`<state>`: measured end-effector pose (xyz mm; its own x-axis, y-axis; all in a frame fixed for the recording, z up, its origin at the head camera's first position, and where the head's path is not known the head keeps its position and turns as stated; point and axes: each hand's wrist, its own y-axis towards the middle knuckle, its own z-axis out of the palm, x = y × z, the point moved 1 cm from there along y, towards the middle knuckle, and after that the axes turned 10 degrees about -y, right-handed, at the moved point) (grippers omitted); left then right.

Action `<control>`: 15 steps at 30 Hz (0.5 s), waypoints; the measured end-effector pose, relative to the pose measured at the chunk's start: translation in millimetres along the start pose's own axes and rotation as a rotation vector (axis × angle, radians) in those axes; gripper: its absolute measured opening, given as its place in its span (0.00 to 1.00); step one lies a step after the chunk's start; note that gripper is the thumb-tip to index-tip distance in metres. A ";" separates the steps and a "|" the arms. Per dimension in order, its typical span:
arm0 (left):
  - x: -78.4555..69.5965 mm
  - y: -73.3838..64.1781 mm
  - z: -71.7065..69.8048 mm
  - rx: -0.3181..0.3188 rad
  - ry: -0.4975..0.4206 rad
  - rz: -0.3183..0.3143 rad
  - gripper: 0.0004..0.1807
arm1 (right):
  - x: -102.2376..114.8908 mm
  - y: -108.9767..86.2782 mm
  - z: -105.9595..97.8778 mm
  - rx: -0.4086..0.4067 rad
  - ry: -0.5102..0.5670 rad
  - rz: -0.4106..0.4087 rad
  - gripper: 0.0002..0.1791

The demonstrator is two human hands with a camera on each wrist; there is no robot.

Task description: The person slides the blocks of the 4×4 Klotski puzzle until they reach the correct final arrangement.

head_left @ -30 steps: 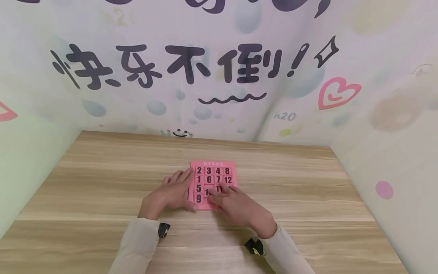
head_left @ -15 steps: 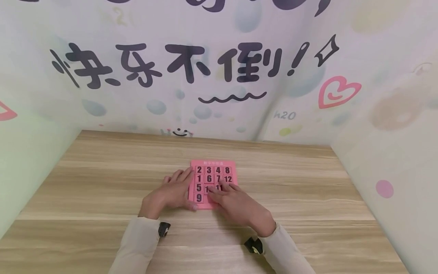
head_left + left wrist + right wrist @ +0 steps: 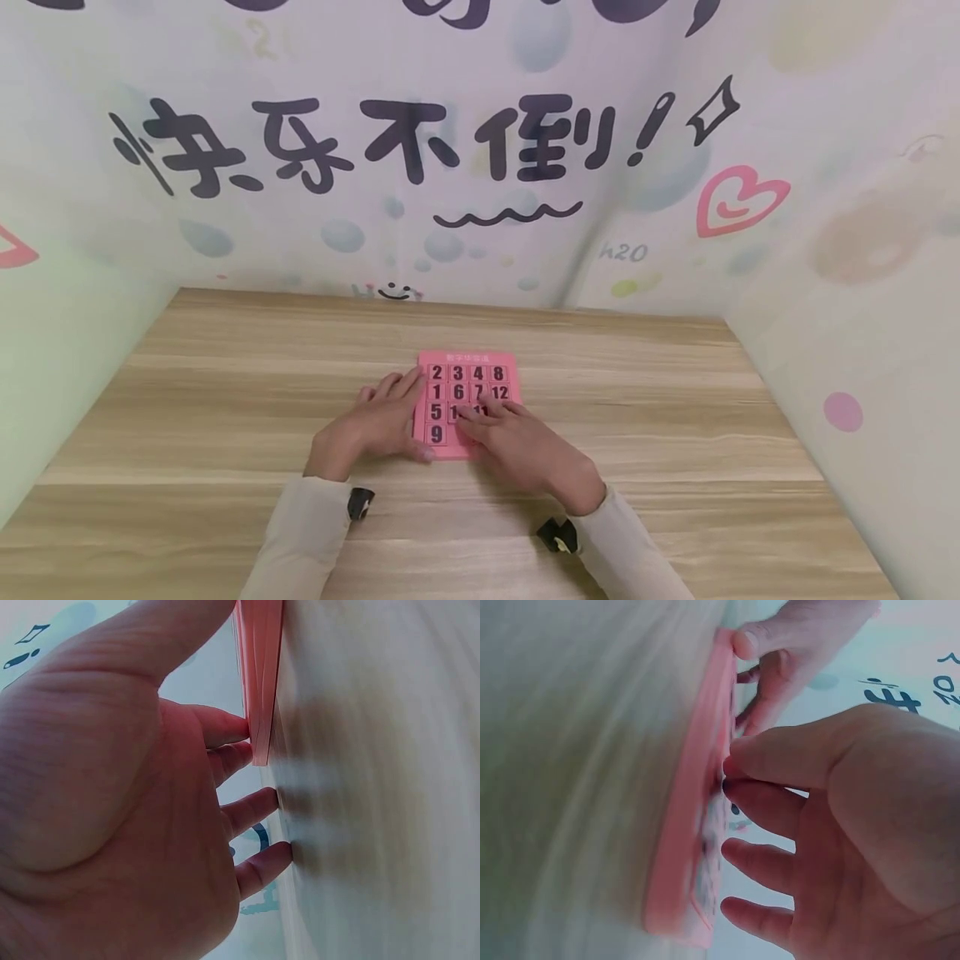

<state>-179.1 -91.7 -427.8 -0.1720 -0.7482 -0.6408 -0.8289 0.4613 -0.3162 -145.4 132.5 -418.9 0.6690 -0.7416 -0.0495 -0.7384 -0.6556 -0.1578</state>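
As the part-hidden tile (image 3: 454, 412) is slid up level with tile 5 (image 3: 436, 412), apparently gaining its row, the tabletop puzzle (image 3: 467, 358) is touched by left hand (image 3: 381, 422) and right hand (image 3: 521, 447), fingers straight, nothing clamped.

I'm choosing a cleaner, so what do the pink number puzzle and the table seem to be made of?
The number puzzle looks like plastic, smooth and fairly matt: its pink colour is even and its edges are straight, though painted wood is possible. The table looks like wood or wood-print laminate with a soft sheen: pale brown grain streaks run across it, but I can't tell which.
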 end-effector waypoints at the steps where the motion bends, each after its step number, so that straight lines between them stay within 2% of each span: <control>1: 0.4 -0.1 0.5 0.000 0.001 0.001 0.65 | -0.9 -0.5 -0.8 -0.003 -0.007 -0.005 0.23; 6: 2.0 -0.5 2.4 -0.001 -0.008 -0.005 0.65 | -7.0 -5.1 -7.6 -0.033 -0.063 -0.034 0.22; 12: 2.6 0.2 2.6 0.008 -0.013 -0.012 0.66 | -13.9 -11.7 -13.0 0.008 0.035 -0.006 0.21; 15: 2.1 1.7 1.1 0.001 -0.015 -0.003 0.66 | -15.7 -14.4 -16.4 0.021 0.019 -0.022 0.21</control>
<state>-180.3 -91.9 -430.5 -0.1617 -0.7426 -0.6499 -0.8291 0.4594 -0.3187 -146.6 151.3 -399.7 0.6832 -0.7298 -0.0272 -0.7215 -0.6687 -0.1795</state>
